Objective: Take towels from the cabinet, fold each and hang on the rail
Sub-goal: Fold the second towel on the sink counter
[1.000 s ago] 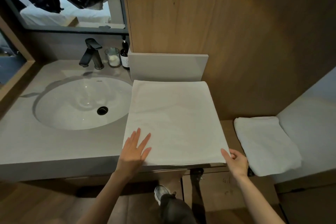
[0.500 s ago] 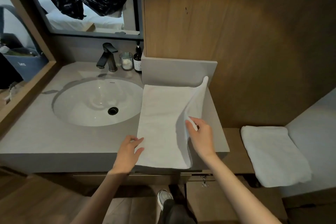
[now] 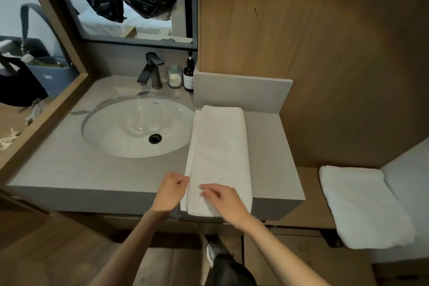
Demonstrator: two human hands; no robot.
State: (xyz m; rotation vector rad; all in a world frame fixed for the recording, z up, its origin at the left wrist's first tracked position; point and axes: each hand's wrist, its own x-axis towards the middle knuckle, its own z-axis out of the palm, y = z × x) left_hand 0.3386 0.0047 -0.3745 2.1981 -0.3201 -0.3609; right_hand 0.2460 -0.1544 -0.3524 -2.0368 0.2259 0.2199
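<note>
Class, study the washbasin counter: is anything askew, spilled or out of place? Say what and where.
Nothing spilled or damaged. The folded towel is slightly uneven: a lower layer peeks out along its left side, and its near end overhangs the front edge of the counter. The second towel on the right also overhangs its ledge.

The right hand (image 3: 226, 202) covers the near end of the folded towel (image 3: 218, 153). On the left hand (image 3: 170, 191), the fingertips curl out of sight at the towel's edge — a pinch cannot be confirmed. Both forearms (image 3: 131, 247) run off the bottom edge. The label on the dark bottle (image 3: 188, 76) is too small to read.
</note>
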